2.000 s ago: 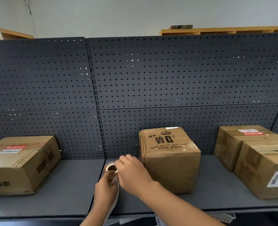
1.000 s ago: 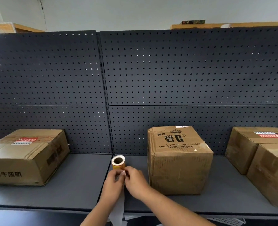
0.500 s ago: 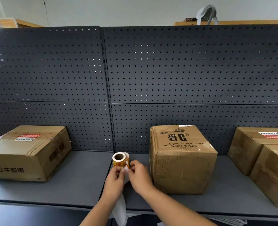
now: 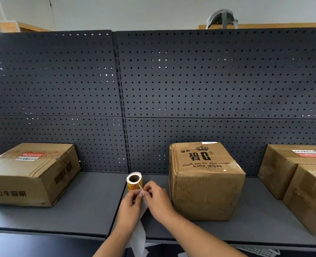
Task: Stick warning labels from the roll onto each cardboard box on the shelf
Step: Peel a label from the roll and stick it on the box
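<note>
A dark shelf (image 4: pixel 75 210) carries cardboard boxes; the middle box (image 4: pixel 205 182) has no red label on top. The left hand (image 4: pixel 129 210) and right hand (image 4: pixel 159 201) both pinch the white backing strip (image 4: pixel 139 236) just below the upright label roll (image 4: pixel 134 181).

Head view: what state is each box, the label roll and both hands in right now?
Left box: labelled on top.
Middle box: no red label visible.
Right rear box: labelled on top.
Right front box: top cut off, cannot tell.
Label roll: upright on shelf, liner trailing down.
Left hand: pinching liner.
Right hand: peeling a label.
</note>
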Motion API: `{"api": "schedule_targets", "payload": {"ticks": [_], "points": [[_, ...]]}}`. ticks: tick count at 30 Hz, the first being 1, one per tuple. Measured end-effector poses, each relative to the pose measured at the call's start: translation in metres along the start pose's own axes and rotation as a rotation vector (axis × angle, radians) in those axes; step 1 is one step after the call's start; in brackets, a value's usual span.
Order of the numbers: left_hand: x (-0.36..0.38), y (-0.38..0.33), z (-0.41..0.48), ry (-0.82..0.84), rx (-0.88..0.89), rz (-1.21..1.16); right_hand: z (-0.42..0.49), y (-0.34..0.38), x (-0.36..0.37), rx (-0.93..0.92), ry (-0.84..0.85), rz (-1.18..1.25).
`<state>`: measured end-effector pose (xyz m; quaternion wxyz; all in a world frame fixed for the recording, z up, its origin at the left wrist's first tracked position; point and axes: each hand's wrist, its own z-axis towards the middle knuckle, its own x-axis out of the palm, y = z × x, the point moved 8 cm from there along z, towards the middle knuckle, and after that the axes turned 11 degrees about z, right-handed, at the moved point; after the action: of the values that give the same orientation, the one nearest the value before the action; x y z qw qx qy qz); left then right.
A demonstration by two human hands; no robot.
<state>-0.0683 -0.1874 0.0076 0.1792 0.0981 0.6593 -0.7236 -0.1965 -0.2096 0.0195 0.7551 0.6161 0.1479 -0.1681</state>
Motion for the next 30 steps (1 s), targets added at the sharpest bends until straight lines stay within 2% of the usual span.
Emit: {"api": "schedule_targets", "payload": {"ticks": [8,18,23,30], "points": [[-0.001,0.0,0.001,-0.022,-0.028,-0.061,0.005,0.002,0.0,0.003,-0.003,-0.01],[-0.003,0.006,0.008,-0.032,-0.02,0.041,0.009,0.006,0.005,-0.015,0.013,-0.034],[-0.004,0.011,0.01,-0.039,-0.049,-0.009,0.01,0.012,0.001,-0.048,0.011,-0.074],[-0.003,0.02,0.011,-0.042,-0.092,0.006,0.002,0.009,0.0,0.0,0.008,-0.051]]}}
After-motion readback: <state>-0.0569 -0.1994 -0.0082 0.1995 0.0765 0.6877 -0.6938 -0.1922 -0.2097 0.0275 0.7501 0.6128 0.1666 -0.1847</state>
